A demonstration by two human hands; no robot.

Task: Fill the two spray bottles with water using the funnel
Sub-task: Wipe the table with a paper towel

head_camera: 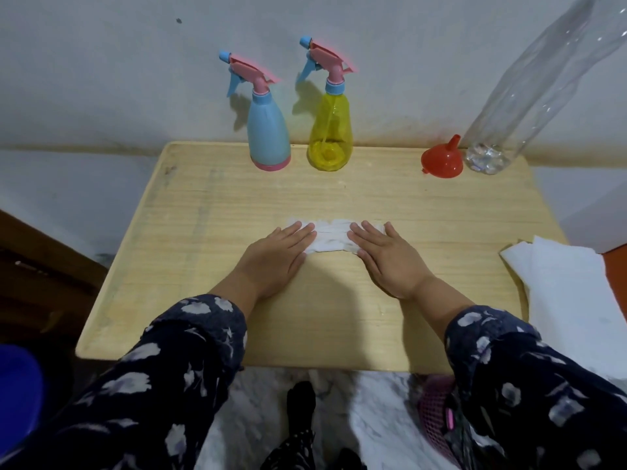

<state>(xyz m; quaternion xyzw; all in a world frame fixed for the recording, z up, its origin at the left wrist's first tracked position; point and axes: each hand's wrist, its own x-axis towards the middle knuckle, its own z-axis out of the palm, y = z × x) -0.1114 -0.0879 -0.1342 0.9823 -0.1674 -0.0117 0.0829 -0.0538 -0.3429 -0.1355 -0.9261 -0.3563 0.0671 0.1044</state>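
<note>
Both hands flat, left hand (275, 257) and right hand (385, 257), fingers straight on crumpled white paper towel (330, 237). Beyond fingertips: blue plastic spray bottle (268, 130), yellow translucent spray bottle (330, 130), red plastic funnel (442, 160) far right.

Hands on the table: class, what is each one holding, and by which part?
Nothing is gripped. Left hand and right hand rest flat on the white cloth's ends.

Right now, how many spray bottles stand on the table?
2. The blue spray bottle stands at the far edge of the table; the yellow spray bottle stands just right of it. None seems hidden.
</note>
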